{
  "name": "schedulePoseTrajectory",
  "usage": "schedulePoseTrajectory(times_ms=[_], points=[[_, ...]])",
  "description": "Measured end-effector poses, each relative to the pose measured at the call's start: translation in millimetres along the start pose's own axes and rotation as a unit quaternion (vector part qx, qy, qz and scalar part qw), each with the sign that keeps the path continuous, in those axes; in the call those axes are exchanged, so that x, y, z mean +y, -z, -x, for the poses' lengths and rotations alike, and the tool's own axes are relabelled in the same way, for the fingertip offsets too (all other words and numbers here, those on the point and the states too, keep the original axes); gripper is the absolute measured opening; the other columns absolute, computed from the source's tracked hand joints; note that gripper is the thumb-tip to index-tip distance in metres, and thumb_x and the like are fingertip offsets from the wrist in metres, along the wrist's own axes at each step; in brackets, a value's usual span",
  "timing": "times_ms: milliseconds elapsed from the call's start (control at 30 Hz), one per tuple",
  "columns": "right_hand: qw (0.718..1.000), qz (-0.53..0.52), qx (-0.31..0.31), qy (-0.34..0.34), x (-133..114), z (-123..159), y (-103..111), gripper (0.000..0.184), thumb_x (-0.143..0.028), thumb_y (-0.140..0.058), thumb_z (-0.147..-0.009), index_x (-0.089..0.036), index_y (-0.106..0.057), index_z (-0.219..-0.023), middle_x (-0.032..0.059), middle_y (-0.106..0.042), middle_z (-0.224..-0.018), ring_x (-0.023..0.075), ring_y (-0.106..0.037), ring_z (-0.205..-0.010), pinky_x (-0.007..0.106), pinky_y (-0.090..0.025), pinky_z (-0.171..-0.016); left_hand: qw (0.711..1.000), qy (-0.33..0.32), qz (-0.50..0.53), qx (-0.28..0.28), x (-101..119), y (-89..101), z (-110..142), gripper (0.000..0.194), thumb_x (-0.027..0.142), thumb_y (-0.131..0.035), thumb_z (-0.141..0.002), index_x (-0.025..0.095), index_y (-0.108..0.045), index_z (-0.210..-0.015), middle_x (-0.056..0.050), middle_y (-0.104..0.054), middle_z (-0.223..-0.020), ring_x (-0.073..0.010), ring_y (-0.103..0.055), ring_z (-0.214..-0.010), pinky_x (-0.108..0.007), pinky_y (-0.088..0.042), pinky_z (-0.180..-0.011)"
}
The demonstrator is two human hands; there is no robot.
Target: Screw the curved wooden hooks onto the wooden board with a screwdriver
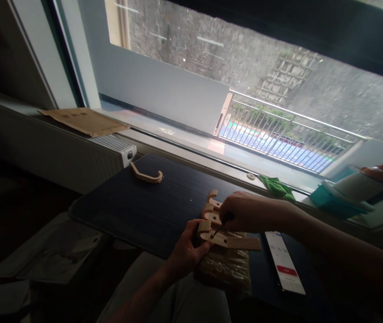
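Observation:
A light wooden coat hook (pixel 243 243) lies across a block wrapped in clear plastic (pixel 227 271) at the front edge of the dark table. My left hand (pixel 185 247) grips its curled end, with the thumb along the near side. In my right hand (pixel 245 208) is a screwdriver (pixel 227 219), its dark handle mostly covered by the fingers. The shaft slants down to a dark hole or screw in the hook; which one, I cannot tell. Just behind sit two more wooden hooks (pixel 208 211), partly hidden by my right hand. A separate wooden piece (pixel 144 176) with a curled end rests farther left.
To the right of the block lies a phone (pixel 285 262) showing a timer. A green cloth (pixel 276 186) and a teal container (pixel 337 197) stand along the windowsill. A brown envelope (pixel 84 120) lies on the white radiator (pixel 110 154) at the left.

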State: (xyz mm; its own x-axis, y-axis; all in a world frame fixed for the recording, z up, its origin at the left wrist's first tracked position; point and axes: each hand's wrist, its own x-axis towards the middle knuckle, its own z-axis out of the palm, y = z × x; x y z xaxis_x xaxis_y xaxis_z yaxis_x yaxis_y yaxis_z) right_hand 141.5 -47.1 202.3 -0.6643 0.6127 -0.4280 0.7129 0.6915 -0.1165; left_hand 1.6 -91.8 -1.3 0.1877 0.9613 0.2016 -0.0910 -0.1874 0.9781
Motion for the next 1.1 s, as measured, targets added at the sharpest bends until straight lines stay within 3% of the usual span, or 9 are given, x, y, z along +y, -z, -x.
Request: schedulePoseTrajectory(times_ms=[233, 400, 567, 700, 933, 1100], points=[[0.991, -0.104, -0.055, -0.065, 12.6, -6.2, 2.2, 0.028, -0.039, -0.055, -0.073, -0.018, -0.070, -0.085, -0.0003, -0.061, -0.069, 0.0103, -0.049, -0.055, 0.022, -0.034, -0.047, 1.000, 0.008, 0.003, 0.001, 1.6, -0.9, 1.0, 0.037, 0.020, -0.062, -0.073, 0.019, -0.048, -0.107, -0.004, -0.055, -0.100, -0.0198, -0.051, -0.092, -0.030, -0.040, -0.084], [0.988, -0.094, -0.055, -0.111, 17.5, -6.3, -2.8, 0.036, -0.048, -0.050, -0.076, -0.017, -0.069, -0.075, 0.0000, -0.059, -0.064, 0.0103, -0.046, -0.052, 0.023, -0.031, -0.046, 1.000, 0.012, 0.004, 0.000, 3.8, -0.8, 1.0, 0.034, 0.021, -0.063, -0.073, 0.019, -0.050, -0.104, -0.003, -0.056, -0.098, -0.0205, -0.052, -0.093, -0.029, -0.042, -0.082], [0.996, 0.051, 0.018, -0.068, 4.5, 5.8, -2.5, 0.030, -0.045, -0.055, -0.075, -0.026, -0.069, -0.095, 0.0011, -0.065, -0.076, 0.0157, -0.056, -0.067, 0.026, -0.031, -0.055, 1.000, 0.010, 0.002, 0.001, 5.7, -0.2, 0.4, 0.032, 0.022, -0.063, -0.072, 0.020, -0.051, -0.102, -0.002, -0.056, -0.095, -0.0194, -0.052, -0.090, -0.028, -0.042, -0.080], [0.993, 0.108, 0.011, -0.041, -9.4, 7.7, 5.5, 0.021, -0.028, -0.056, -0.078, -0.023, -0.070, -0.093, 0.0046, -0.066, -0.081, 0.0159, -0.057, -0.071, 0.026, -0.031, -0.057, 1.000, 0.009, -0.002, 0.003, 4.2, -0.1, -0.3, 0.033, 0.022, -0.063, -0.072, 0.019, -0.051, -0.102, -0.002, -0.055, -0.095, -0.0198, -0.052, -0.091, -0.029, -0.041, -0.082], [0.998, 0.062, 0.011, 0.022, -1.4, -2.5, 6.2, 0.021, -0.014, -0.050, -0.079, -0.016, -0.071, -0.083, 0.0055, -0.064, -0.085, 0.0132, -0.056, -0.072, 0.025, -0.038, -0.064, 1.000, 0.005, -0.005, 0.000, -1.0, 0.4, 0.3, 0.035, 0.021, -0.063, -0.073, 0.019, -0.049, -0.105, -0.004, -0.055, -0.100, -0.0205, -0.052, -0.094, -0.030, -0.041, -0.084], [0.999, 0.005, 0.029, 0.035, 16.7, -4.2, -0.6, 0.023, -0.022, -0.049, -0.080, -0.019, -0.071, -0.088, 0.0036, -0.065, -0.083, 0.0129, -0.055, -0.071, 0.024, -0.038, -0.063, 1.000, 0.010, -0.006, 0.003, -0.9, 0.4, 0.6, 0.036, 0.021, -0.063, -0.073, 0.019, -0.049, -0.106, -0.004, -0.055, -0.101, -0.0213, -0.052, -0.097, -0.030, -0.040, -0.085]])
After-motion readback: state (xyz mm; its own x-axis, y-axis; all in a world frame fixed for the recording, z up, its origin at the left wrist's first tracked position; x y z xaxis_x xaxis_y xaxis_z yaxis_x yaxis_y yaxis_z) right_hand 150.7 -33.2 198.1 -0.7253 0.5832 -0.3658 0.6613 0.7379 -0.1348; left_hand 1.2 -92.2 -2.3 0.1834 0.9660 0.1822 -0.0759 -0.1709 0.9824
